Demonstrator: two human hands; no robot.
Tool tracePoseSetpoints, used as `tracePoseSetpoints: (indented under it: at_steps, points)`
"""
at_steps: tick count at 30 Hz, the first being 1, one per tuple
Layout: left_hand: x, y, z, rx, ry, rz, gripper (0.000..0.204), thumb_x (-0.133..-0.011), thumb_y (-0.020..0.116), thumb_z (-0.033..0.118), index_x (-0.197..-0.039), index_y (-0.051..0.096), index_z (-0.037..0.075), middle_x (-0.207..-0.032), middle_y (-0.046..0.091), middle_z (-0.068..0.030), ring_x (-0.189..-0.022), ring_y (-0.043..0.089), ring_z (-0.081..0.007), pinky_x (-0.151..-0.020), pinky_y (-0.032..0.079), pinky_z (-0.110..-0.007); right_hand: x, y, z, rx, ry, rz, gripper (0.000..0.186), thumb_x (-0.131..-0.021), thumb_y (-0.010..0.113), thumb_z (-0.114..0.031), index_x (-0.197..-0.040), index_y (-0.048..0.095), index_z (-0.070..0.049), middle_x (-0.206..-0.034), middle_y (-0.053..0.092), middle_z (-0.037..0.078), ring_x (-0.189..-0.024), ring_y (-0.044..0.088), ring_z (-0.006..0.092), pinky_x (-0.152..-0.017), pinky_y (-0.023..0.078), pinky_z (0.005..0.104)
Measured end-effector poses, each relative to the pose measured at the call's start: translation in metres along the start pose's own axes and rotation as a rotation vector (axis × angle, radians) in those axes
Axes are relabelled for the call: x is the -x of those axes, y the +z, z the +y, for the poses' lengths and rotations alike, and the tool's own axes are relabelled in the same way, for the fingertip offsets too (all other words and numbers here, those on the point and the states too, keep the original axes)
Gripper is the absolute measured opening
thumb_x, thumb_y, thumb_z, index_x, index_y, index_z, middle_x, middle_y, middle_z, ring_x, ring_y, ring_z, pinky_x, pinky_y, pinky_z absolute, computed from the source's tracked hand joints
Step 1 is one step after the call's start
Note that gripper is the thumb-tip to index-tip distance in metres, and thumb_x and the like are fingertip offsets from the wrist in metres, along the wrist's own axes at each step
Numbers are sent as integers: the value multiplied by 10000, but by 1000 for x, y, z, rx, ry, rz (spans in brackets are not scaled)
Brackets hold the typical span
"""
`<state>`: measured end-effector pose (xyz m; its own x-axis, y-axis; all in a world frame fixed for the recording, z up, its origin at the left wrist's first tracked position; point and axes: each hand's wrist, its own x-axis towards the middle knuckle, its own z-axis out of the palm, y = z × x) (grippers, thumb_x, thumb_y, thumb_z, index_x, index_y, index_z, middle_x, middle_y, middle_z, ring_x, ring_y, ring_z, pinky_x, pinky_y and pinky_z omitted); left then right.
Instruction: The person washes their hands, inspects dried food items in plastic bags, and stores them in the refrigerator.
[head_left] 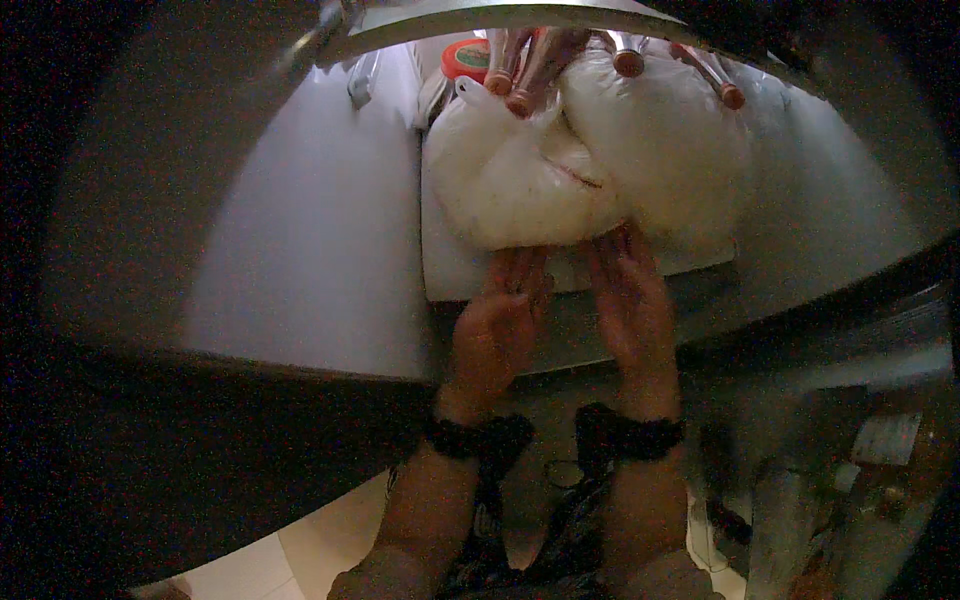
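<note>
A bulging, whitish plastic bag [510, 185] lies in front of me inside a pale compartment. Against its right side rests a second full, cloudy plastic bag [680, 150]; what either bag contains cannot be made out. My left hand [503, 318] is palm up at the left bag's front edge, fingers stretched out and their tips hidden under it. Beside it, my right hand [632, 290] is also palm up, fingers extended to the front edge where the two bags meet. Neither hand is wrapped round anything. Both bags sit on a white shelf [450, 280].
Behind the bags lie several bottles [530, 75] with their reddish caps toward me. A round container with a red rim [465, 60] stands at the back left. A curved pale edge [480, 18] crosses overhead. The compartment's left wall [310, 210] is smooth and whitish.
</note>
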<state>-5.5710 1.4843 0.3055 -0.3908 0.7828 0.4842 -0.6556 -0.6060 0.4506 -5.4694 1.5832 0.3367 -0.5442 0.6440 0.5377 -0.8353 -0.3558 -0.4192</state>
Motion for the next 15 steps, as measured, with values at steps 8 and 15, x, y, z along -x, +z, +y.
tracePoseSetpoints:
  at_steps: [8, 15]
  points:
    - [-18, 12, 6, -119, 46, -57, 622, -761, 425, -37, -1358, 294, 80, -1369, 344, -67, -1285, 299, -221, -1061, 245, -350, 6, -38, -16, 1744, 123, 238, 310, -817, 544, -147, -1075, 554, 25, -1063, 594, 178, -969, 579, 311, -861, 441, 383]
    - [-14, 16, 12, -161, 0, -58, 600, -785, 449, 0, -1358, 291, 78, -1369, 342, -80, -1264, 328, -245, -1044, 262, -380, 3, -54, -15, 1820, -6, 328, 380, -805, 548, -219, -1106, 535, 13, -1004, 599, 193, -908, 585, 313, -807, 446, 382]
